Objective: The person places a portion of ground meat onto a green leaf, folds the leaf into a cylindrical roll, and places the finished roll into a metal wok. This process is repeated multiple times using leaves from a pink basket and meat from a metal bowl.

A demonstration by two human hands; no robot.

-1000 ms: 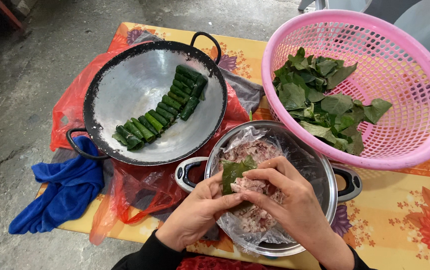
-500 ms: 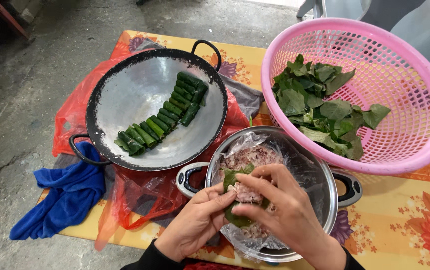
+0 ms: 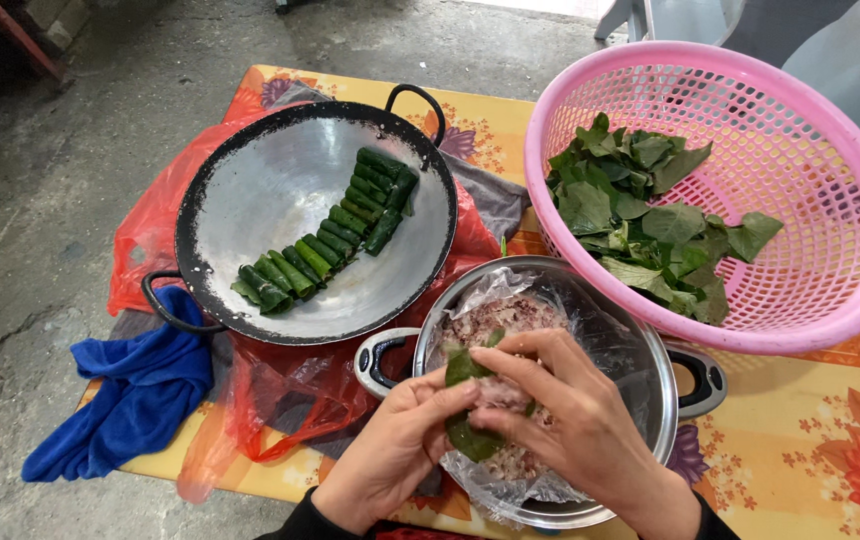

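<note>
We see through one camera worn on the head, looking steeply down and close over the table [image 3: 800,470]. It faces forward across the pot [image 3: 640,350] towards the pan [image 3: 250,200] and basket [image 3: 850,230], with bare floor [image 3: 70,180] at left.

Green leaf [image 3: 465,400] (meat-filled), half folded

One wok [image 3: 250,200], one pot [image 3: 640,340], one pink basket [image 3: 850,200], one blue cloth [image 3: 140,390], two hands [image 3: 490,440].
</note>
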